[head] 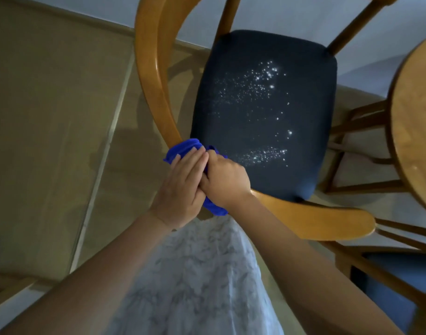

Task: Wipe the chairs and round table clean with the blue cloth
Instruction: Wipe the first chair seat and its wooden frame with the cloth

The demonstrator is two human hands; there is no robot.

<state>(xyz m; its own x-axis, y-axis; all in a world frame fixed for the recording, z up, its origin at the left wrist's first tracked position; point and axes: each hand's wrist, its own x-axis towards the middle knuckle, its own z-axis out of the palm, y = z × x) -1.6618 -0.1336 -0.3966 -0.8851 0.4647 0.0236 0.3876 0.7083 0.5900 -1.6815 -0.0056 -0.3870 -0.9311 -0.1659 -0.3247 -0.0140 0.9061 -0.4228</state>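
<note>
Left hand (183, 187) covers, right hand (225, 181) grips blue cloth (180, 147).

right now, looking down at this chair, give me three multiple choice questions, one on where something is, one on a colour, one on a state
1. Where is the bright blue cloth?
A on the round wooden table
B on the curved wooden chair back rail, under the left hand and right hand
C on the floor

2. What colour is the padded chair seat?
A dark navy
B red
C white

3. What state is that seat in?
A spotless
B covered by the cloth
C dotted with white specks

Answers:
1 B, both hands are on the cloth at the rail.
2 A, the pad reads dark navy.
3 C, pale specks scatter across the pad.
</note>
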